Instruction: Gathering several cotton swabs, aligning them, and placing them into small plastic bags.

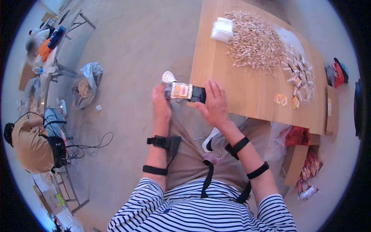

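Note:
My left hand point(160, 103) and my right hand point(213, 104) together hold a small dark box-shaped pack point(184, 92) with a yellow and red label, raised in front of me beside the near left corner of a wooden table point(239, 92). The left hand grips its left end, the right hand its right end. On the table lie a large heap of thin wooden sticks point(255, 40), a stack of clear wrappers point(223, 30) and a pile of small filled packets point(299, 73). A few loose yellow labels point(282, 99) lie nearer to me.
A person in a tan shirt point(29, 145) sits at the left by a table with cables. A bag of sticks point(85, 86) stands on the floor. A cardboard box point(295, 162) and packets of labels point(309, 174) sit at my right.

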A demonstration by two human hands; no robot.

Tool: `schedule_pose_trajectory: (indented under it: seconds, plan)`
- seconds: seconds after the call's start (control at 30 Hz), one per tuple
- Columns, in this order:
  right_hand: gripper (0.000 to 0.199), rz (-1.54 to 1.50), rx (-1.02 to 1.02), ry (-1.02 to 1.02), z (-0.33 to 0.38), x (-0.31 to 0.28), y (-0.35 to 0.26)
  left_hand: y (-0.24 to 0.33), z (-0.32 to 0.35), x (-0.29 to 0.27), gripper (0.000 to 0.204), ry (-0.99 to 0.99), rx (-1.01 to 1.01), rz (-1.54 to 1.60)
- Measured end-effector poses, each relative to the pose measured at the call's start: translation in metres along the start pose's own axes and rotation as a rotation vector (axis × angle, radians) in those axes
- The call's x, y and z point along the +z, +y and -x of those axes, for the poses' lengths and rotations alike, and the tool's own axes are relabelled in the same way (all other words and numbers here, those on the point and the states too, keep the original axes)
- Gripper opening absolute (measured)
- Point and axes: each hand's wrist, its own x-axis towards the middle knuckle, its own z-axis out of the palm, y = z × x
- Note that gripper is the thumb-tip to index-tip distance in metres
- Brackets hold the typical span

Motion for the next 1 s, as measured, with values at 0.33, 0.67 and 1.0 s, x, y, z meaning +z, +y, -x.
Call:
schedule_pose_trajectory:
  seconds: [0.33, 0.67, 1.0]
  plan:
    - [0.076, 0.422, 0.201, 0.048, -0.083, -0.025, 0.071, 0.04, 0.025, -0.014, 0.039, 0.266, 0.214, -0.41]
    - [0.072, 0.019, -0.159, -0.047, 0.023, -0.051, 0.088, 0.013, 0.083, 0.085, 0.043, -0.502, 0.645, -1.099]
    - [0.024, -0.12, 0.225, 0.193, 0.023, -0.062, 0.09, -0.053, 0.095, 0.111, 0.071, -0.912, 0.785, -1.529]
